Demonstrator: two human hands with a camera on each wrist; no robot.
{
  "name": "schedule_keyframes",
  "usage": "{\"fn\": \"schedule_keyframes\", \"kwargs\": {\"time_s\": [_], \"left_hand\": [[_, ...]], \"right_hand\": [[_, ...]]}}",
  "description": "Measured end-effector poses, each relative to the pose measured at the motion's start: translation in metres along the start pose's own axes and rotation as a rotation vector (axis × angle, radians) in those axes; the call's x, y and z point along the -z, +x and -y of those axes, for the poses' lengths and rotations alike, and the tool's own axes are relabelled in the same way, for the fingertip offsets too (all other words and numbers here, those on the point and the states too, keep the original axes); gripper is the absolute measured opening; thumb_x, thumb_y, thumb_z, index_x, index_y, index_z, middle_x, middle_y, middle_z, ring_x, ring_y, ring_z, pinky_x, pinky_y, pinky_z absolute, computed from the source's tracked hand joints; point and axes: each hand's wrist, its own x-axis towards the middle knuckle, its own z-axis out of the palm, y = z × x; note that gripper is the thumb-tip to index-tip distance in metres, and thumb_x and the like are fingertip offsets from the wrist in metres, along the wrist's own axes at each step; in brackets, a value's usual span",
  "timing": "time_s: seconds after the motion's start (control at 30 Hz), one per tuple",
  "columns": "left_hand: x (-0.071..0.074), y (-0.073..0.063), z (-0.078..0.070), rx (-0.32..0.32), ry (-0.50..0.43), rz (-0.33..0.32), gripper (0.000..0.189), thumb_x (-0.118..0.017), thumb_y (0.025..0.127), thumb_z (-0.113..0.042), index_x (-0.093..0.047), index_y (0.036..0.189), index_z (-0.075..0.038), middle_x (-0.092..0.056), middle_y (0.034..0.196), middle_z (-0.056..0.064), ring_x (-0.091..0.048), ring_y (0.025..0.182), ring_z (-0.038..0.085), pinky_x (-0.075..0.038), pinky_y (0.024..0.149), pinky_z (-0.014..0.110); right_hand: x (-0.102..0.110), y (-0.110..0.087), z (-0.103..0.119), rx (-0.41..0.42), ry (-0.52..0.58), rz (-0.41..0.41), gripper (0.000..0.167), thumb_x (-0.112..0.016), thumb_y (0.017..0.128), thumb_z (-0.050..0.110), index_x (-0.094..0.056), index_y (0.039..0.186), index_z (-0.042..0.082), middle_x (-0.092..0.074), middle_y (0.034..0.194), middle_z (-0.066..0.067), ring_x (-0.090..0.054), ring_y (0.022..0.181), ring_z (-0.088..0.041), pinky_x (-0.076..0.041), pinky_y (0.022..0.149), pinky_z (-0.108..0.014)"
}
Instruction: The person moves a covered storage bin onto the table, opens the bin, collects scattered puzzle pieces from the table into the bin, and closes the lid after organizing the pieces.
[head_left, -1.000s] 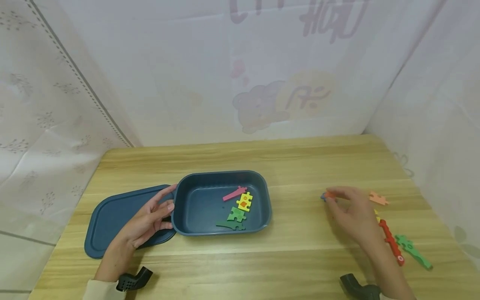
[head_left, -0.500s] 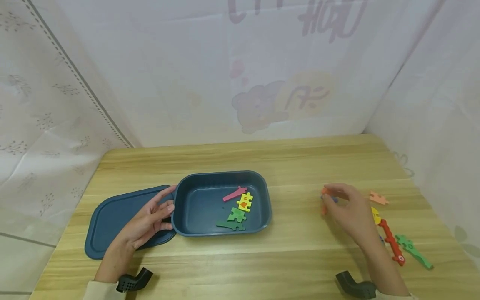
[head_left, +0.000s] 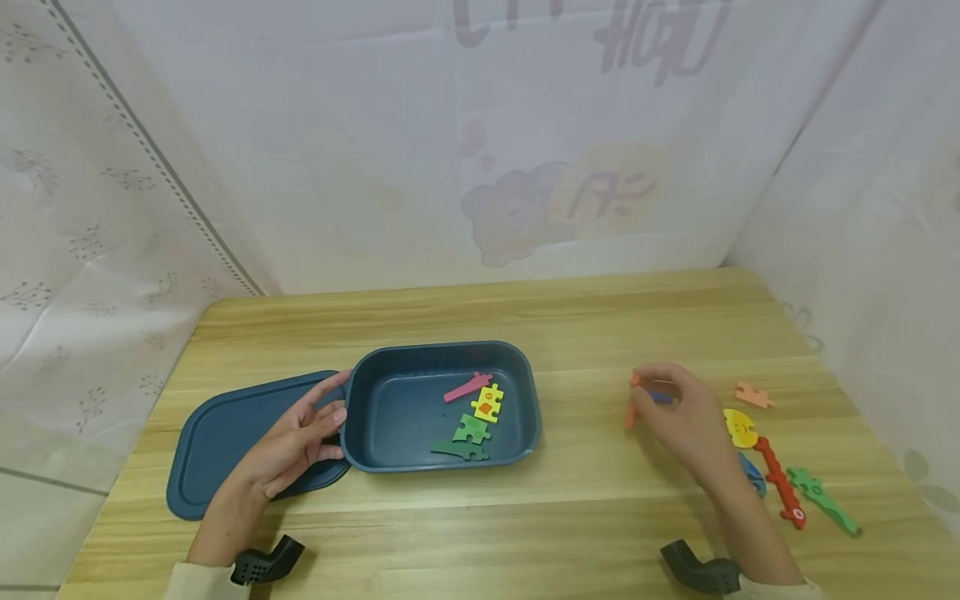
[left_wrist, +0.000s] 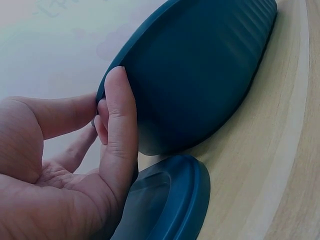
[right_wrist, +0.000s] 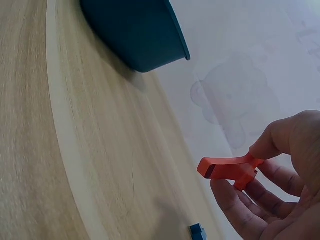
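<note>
My left hand [head_left: 303, 433] holds the left end of a dark blue plastic box [head_left: 442, 468], thumb and fingers at its rim; the left wrist view shows a finger against the outer wall [left_wrist: 185, 75]. Right of the box, my right hand [head_left: 686, 421] pinches an orange puzzle piece [right_wrist: 227, 168] between thumb and fingers, above the table. A small blue piece [head_left: 660, 397] lies below that hand, partly hidden by it. Inside the box lie a pink piece [head_left: 468, 387], a yellow piece [head_left: 488, 403], a light green piece [head_left: 472, 429] and a dark green piece [head_left: 459, 451].
A dark blue lid [head_left: 232, 442] lies left of the box, partly behind my left hand. Towards the right edge are a pale orange piece [head_left: 753, 395], a yellow round piece [head_left: 740, 428], a red strip [head_left: 782, 483], a green piece [head_left: 825, 500] and a blue piece [head_left: 752, 475].
My right hand has shifted slightly left with the orange piece, which has turned more upright. The blue piece now shows to its right. My left hand and the box hold their place.
</note>
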Motion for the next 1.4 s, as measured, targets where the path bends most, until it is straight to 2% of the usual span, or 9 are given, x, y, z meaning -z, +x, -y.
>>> {"fn": "schedule_keyframes", "kwargs": {"time_s": [0.03,0.1,0.5,0.6,0.83,0.97,1.1,1.3,1.4], "left_hand": [[0.0,0.0,0.0,0.0,-0.001,0.001,0.061,-0.042,0.114,-0.004,-0.022,0.168,-0.027,-0.063,0.137,-0.002,-0.07,0.108,0.007,-0.065,0.082,0.024],[0.001,0.0,0.0,0.0,-0.002,0.003,0.062,-0.041,0.114,-0.004,-0.021,0.168,-0.027,-0.063,0.137,-0.002,-0.071,0.108,0.007,-0.065,0.082,0.024],[0.001,0.003,-0.003,0.024,0.028,-0.014,0.063,-0.042,0.115,-0.006,-0.018,0.17,-0.027,-0.059,0.143,-0.002,-0.07,0.108,0.007,-0.065,0.082,0.024],[0.001,0.002,-0.003,0.027,0.024,-0.017,0.064,-0.042,0.115,-0.007,-0.017,0.17,-0.027,-0.058,0.145,-0.003,-0.069,0.107,0.006,-0.065,0.081,0.024],[0.002,0.002,-0.002,0.017,0.013,-0.008,0.066,-0.041,0.115,-0.006,-0.014,0.171,-0.024,-0.059,0.149,-0.003,-0.071,0.108,0.007,-0.065,0.082,0.024],[0.001,0.002,-0.003,0.009,0.004,0.0,0.066,-0.041,0.115,-0.005,-0.012,0.172,-0.023,-0.06,0.149,-0.002,-0.072,0.109,0.007,-0.065,0.082,0.024],[0.0,0.002,-0.003,0.017,-0.005,0.012,0.066,-0.041,0.115,-0.005,-0.014,0.171,-0.025,-0.066,0.133,-0.003,-0.073,0.105,0.007,-0.066,0.082,0.025],[0.0,0.002,-0.002,0.024,-0.017,0.017,0.065,-0.04,0.115,-0.004,-0.014,0.17,-0.027,-0.069,0.124,-0.003,-0.074,0.105,0.008,-0.066,0.083,0.025],[0.001,0.001,-0.001,0.024,-0.014,0.016,0.065,-0.039,0.115,-0.004,-0.013,0.171,-0.027,-0.068,0.126,-0.003,-0.073,0.104,0.008,-0.066,0.082,0.025]], "right_hand": [[-0.001,0.0,0.001,-0.003,0.01,0.006,0.035,-0.068,0.104,0.024,-0.067,0.133,0.006,-0.069,0.136,-0.018,-0.066,0.125,-0.038,-0.054,0.075,-0.016],[-0.003,0.001,0.001,-0.009,0.03,0.019,0.035,-0.067,0.104,0.024,-0.067,0.134,0.005,-0.068,0.137,-0.02,-0.065,0.127,-0.041,-0.055,0.075,-0.016],[-0.003,0.008,0.008,-0.009,0.078,0.072,0.043,-0.065,0.107,0.031,-0.061,0.141,0.005,-0.061,0.146,-0.02,-0.067,0.126,-0.043,-0.057,0.078,-0.017],[-0.003,0.011,0.014,-0.01,0.107,0.084,0.044,-0.065,0.107,0.032,-0.061,0.141,0.006,-0.061,0.147,-0.019,-0.069,0.122,-0.034,-0.06,0.079,-0.02],[-0.009,0.015,0.022,-0.013,0.167,0.098,0.043,-0.066,0.106,0.029,-0.06,0.141,0.004,-0.06,0.146,-0.016,-0.065,0.102,0.008,-0.063,0.082,-0.026],[-0.013,0.015,0.026,-0.009,0.18,0.098,0.041,-0.066,0.106,0.026,-0.061,0.139,0.002,-0.06,0.144,-0.015,-0.067,0.111,-0.004,-0.063,0.082,-0.023],[-0.018,0.015,0.027,-0.005,0.186,0.103,0.04,-0.066,0.106,0.025,-0.061,0.138,0.001,-0.06,0.144,-0.016,-0.066,0.122,-0.023,-0.062,0.082,-0.022],[-0.024,0.015,0.029,0.004,0.232,0.106,0.038,-0.067,0.106,0.022,-0.062,0.136,-0.001,-0.06,0.144,-0.017,-0.067,0.112,-0.005,-0.065,0.083,-0.025],[-0.026,0.016,0.032,-0.003,0.254,0.109,0.038,-0.068,0.105,0.02,-0.061,0.136,-0.002,-0.059,0.144,-0.016,-0.067,0.119,-0.014,-0.065,0.084,-0.025]]}}
